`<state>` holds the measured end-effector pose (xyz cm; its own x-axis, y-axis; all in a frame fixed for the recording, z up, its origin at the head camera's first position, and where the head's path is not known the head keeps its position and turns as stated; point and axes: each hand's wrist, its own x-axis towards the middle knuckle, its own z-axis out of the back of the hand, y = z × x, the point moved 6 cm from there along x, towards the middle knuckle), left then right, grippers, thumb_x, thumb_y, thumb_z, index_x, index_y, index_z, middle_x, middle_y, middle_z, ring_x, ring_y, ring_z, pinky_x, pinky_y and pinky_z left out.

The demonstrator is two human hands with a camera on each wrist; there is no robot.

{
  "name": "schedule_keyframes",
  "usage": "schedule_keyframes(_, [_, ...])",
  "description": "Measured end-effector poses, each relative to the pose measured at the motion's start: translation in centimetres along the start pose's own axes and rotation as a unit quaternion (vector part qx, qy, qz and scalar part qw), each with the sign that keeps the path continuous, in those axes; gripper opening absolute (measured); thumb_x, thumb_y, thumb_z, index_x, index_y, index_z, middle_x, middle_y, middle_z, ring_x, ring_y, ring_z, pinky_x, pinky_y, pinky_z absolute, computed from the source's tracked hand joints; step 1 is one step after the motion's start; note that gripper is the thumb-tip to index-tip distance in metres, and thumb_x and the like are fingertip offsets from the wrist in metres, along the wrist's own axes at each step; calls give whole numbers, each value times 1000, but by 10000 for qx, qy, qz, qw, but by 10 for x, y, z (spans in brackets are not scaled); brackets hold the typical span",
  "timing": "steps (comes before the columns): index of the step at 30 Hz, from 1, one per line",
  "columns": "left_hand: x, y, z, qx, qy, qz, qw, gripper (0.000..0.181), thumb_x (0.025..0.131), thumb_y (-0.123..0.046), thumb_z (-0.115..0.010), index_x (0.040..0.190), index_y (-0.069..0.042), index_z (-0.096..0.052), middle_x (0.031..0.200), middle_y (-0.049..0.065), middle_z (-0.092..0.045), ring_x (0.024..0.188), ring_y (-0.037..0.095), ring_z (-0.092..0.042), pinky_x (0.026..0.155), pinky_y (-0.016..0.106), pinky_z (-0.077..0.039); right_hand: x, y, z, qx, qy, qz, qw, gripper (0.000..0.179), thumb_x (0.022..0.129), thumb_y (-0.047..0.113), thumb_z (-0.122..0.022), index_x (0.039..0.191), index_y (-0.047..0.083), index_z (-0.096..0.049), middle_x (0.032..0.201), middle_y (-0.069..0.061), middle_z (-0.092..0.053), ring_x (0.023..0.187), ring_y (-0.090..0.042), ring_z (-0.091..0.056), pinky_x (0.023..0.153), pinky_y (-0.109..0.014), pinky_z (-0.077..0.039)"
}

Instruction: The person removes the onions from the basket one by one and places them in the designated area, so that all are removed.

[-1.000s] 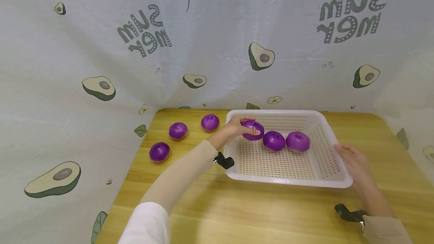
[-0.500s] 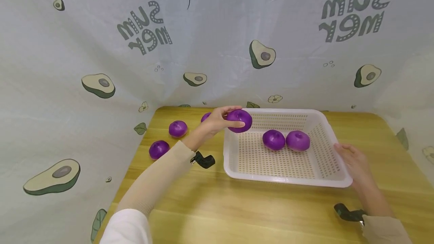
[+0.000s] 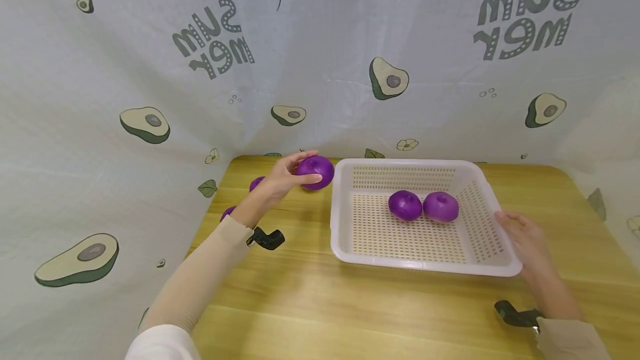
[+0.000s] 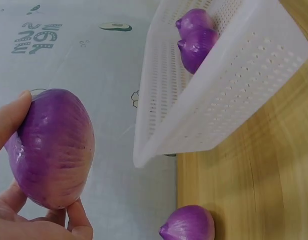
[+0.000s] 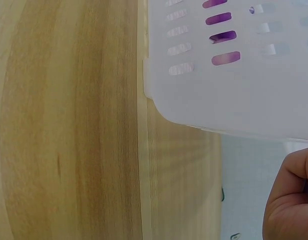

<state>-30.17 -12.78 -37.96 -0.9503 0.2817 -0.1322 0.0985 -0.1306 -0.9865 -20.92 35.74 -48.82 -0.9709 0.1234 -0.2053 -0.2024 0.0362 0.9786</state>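
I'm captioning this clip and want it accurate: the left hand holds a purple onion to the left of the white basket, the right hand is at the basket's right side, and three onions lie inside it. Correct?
One slip: the white basket has two onions inside, not three, as the head view shows. The rest of your caption stands.

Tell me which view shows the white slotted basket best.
The head view: it shows the white slotted basket nearly whole, with two purple onions inside. The left wrist view cuts it off at the top; the right wrist view shows only part of its outside, close up.
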Motion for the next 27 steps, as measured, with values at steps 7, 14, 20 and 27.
schedule_keyframes(7, [-5,14,16,-13,-105,-92,9999,64,89,-1,-74,147,-10,-49,148,13,-47,134,33,-44,112,46,-37,0,2,0,190,20,82,9998,3,101,26,-61,104,27,-60,86,12,-70,73,-7,-68,57,-26,-57])
schedule_keyframes(14, [-8,44,33,120,-613,263,9977,63,88,-8,-77,144,-14,-51,148,11,-44,133,34,-44,110,50,-38,0,1,1,-133,-84,118,9998,3,101,28,-61,103,30,-59,84,13,-69,72,-7,-67,56,-26,-56])
schedule_keyframes(20, [-5,78,43,312,-1100,549,9919,63,85,-17,-82,141,-16,-54,147,7,-48,134,29,-44,111,45,-38,0,1,2,-245,-83,193,9995,5,101,29,-61,104,29,-58,85,14,-69,72,-6,-67,56,-25,-56])
schedule_keyframes(27, [-3,109,48,442,-1470,601,9863,67,84,-17,-83,143,-7,-52,148,11,-48,138,30,-41,114,41,-35,-2,2,0,-48,-49,170,9998,3,101,27,-61,103,29,-60,85,13,-70,72,-6,-67,57,-25,-56])
